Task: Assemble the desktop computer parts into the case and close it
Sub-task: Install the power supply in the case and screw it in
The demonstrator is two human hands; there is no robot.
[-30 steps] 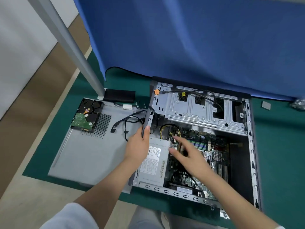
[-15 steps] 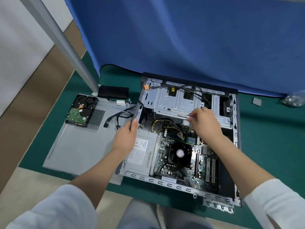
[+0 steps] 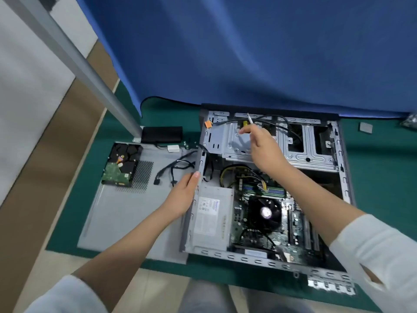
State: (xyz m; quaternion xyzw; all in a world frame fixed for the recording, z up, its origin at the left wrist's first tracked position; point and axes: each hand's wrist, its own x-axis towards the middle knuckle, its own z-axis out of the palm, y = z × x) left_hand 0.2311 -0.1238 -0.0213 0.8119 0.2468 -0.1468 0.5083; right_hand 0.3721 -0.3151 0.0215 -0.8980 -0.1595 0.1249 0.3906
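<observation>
Case: the open computer case (image 3: 343, 168) lies on its side on the green mat (image 3: 381, 177), its open face turned up, its far edge under the hem of the blue cloth (image 3: 248, 53).
Left hand: the left hand (image 3: 184, 195) rests against the case's left wall, fingers fairly straight along the outside, thumb tip at the top edge of the wall; it is not curled round anything.
Right hand: the right hand (image 3: 264, 145) is raised over the drive cage (image 3: 300, 152) at the far end of the case and pinches a thin silver tool (image 3: 250, 118) between thumb and fingers; the tool's tip points up and away. What kind of tool it is cannot be told.
Inside the case: the grey power supply (image 3: 213, 220) sits along the left wall near the left hand; to its right is the circuit board (image 3: 252, 231) with a round black fan (image 3: 266, 211). Yellow and black wires (image 3: 228, 172) loop above the fan. A black cable (image 3: 286, 125) runs across the drive cage, and an orange clip (image 3: 208, 124) sits at the cage's far left corner.
Side panel: the grey side panel (image 3: 117, 213) lies flat on the mat just left of the case.
Hard drive: the hard drive (image 3: 120, 163) lies on the far left part of the side panel, circuit side up, well apart from both hands.
Loose cables: black cables (image 3: 176, 168) lie on the panel between the hard drive and the case.
Other things: a black box (image 3: 162, 134) sits beyond the panel beside a grey pole (image 3: 74, 62); a small grey square (image 3: 365, 127) lies on the mat to the right of the case.
</observation>
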